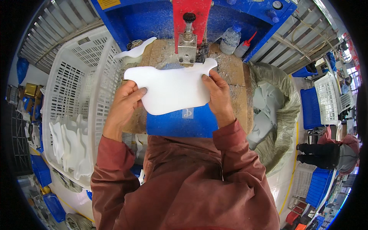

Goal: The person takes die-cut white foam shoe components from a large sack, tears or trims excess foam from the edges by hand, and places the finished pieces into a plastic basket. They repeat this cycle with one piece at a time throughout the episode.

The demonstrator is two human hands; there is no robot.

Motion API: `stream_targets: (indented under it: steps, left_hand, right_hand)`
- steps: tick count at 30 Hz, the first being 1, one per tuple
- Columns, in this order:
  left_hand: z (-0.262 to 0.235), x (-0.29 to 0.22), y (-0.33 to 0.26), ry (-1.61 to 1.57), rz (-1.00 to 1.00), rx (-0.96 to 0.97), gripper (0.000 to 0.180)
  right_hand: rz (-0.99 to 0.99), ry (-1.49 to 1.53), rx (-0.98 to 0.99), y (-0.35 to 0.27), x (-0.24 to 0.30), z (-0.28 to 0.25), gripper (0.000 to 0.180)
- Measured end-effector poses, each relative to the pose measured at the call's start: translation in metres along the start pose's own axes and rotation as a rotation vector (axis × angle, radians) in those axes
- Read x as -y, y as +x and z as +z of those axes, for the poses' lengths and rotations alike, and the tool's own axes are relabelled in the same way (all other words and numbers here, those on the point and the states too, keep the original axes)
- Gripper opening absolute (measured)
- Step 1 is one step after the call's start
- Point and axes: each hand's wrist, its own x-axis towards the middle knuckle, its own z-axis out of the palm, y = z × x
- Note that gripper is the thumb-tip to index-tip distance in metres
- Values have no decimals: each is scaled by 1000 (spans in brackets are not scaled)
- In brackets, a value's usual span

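Note:
A white, smooth, curved plastic panel (172, 90) spans the space between my two hands. My left hand (128, 101) pinches its left end, thumb on top and fingers beneath. At the other end my right hand (218, 92) grips the right edge with the thumb on the upper face. The panel's far edge lies just in front of the metal head (188, 48) of a red and blue machine; whether they touch I cannot tell. Below the panel is a blue plate (182, 126) at the front of the worn wooden worktop (234, 73).
Left stands a white slatted crate (101, 96) with several white panels (71, 143). Another white piece (136, 50) lies at the worktop's back left. A clear bottle (230, 40) and a red-tipped squeeze bottle (243, 48) stand back right. A sack (285, 115) holds grey pieces. Far right, a person (333, 153) stands.

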Motion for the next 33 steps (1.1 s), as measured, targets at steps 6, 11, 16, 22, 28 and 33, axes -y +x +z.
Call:
stream_targets:
  steps: [6,11,16,22,28,33]
  left_hand:
    - [28,-10,15,-42,3,67,25]
    - [32,-7,35,-35,20,43,29]
    - [11,-4,41,10,8,-58,27]
    - [3,12,32,-112,3,-67,26]
    - [28,17,34,-245,74,41,34]
    - [43,17,36,-222,44,86,37]
  right_hand:
    - [-33,2,-65,4,10,-21,26]
    - [-62,-32,-91,12,18,-23,26]
    - [-70,-84,13,29,11,-9,24]
    - [-8,22,23,18,6,-4,20]
    - [4,29,-59,2,25,-17,21]
    - [-16,29,-83,-10,38,-30,22]
